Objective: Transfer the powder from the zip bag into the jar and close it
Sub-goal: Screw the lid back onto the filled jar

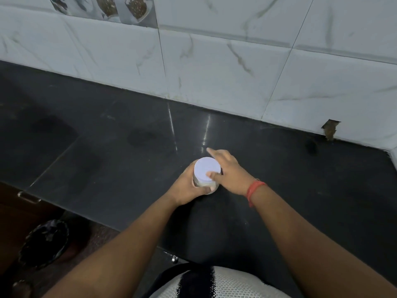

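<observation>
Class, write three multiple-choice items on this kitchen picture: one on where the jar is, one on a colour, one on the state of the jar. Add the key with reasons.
1. Where is the jar?
A. On the black countertop, between both hands
B. On the floor
C. On a wall shelf

2. What colour is the lid?
A. Red
B. White
C. Green

3. What state is the jar in?
A. Open, lid lying aside
B. Tipped on its side
C. Upright with the lid on top

Key: 1 A, the left hand wraps its side on the countertop and the right hand is beside it. 2 B, the round top is plainly white. 3 C, the lid covers the mouth, with the right hand's fingers on its rim.
</observation>
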